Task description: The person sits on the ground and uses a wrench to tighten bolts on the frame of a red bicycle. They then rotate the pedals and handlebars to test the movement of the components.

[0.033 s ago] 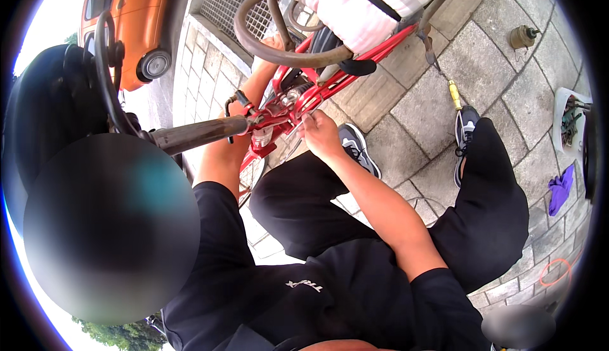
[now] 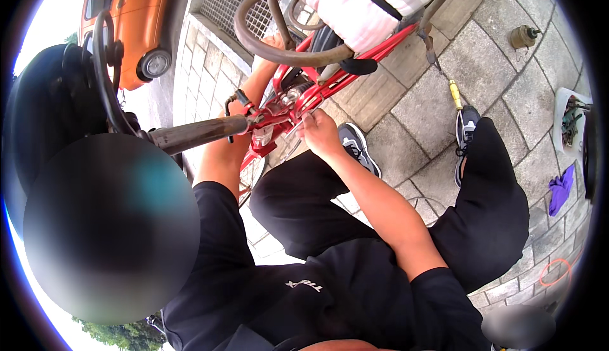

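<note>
A red bicycle frame [image 2: 330, 84] stretches across the space ahead of me, with a worn seat post [image 2: 200, 135] on its left. My right hand [image 2: 321, 133] is closed at the near side of the frame, thumb and fingers pinching a slim metal tool [image 2: 294, 126] against the red tubes. My left arm passes to the far side of the bicycle. My left hand [image 2: 273, 41] is up beside a curved brown-grey metal bar [image 2: 250, 37], which partly covers it; its fingers are too hidden to read. A pink plaid padded cover [image 2: 374, 8] lies over the bicycle's upper part.
A yellow-handled screwdriver [image 2: 455, 94] is by my right shoe [image 2: 467, 123]. Farther right are a small metal can [image 2: 524, 36], a white tub [image 2: 563, 107] with tools, a purple cloth [image 2: 561, 190] and an orange ring [image 2: 556, 261]. Upper left, an orange car [image 2: 130, 27] stands beyond a metal grate [image 2: 225, 5].
</note>
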Tool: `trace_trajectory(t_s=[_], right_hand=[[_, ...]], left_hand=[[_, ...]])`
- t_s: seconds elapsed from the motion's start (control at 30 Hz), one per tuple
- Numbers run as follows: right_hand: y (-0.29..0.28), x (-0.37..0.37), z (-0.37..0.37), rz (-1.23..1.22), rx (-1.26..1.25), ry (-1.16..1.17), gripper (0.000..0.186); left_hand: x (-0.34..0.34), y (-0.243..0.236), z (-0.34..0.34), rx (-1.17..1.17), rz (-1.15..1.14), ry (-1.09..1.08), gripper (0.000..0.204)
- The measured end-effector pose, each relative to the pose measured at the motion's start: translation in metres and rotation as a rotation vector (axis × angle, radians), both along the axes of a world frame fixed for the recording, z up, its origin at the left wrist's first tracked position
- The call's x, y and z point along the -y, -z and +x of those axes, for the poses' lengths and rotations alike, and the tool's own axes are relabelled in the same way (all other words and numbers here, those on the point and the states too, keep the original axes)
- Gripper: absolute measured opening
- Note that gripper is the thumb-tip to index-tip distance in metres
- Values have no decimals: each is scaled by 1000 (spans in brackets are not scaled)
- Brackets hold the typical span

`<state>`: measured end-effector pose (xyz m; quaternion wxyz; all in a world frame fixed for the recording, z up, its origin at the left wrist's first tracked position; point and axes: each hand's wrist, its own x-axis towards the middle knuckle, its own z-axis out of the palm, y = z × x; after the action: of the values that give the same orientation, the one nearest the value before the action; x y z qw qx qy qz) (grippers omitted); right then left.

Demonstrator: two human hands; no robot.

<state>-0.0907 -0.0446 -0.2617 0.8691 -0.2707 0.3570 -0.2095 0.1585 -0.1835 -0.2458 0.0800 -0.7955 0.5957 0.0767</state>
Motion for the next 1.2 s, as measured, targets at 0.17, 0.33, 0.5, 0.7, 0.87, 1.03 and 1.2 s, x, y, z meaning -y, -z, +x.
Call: trace_trajectory(t_s=[0.17, 0.33, 0.5, 0.7, 0.87, 1.03, 1.2], right_hand=[[7, 17, -9, 137, -2, -77, 25], [16, 11, -7, -388, -428, -115, 28], [19, 6, 4, -280, -351, -34, 29], [8, 16, -14, -554, -381, -98, 30], [39, 7, 8, -331, -251, 26, 30], [2, 16, -4, 54, 32, 23, 28], [-15, 35, -19, 579, 320, 62, 27]], left_hand=[[5, 5, -10, -35, -6, 22, 36], [4, 3, -17, -52, -13, 7, 35], [1, -1, -17, -56, -50, -18, 35], [4, 3, -18, -46, -57, -9, 34], [8, 12, -12, -32, -26, 21, 31], [2, 31, 19, 129, 41, 289, 33], [-2, 31, 9, 47, -13, 179, 34]])
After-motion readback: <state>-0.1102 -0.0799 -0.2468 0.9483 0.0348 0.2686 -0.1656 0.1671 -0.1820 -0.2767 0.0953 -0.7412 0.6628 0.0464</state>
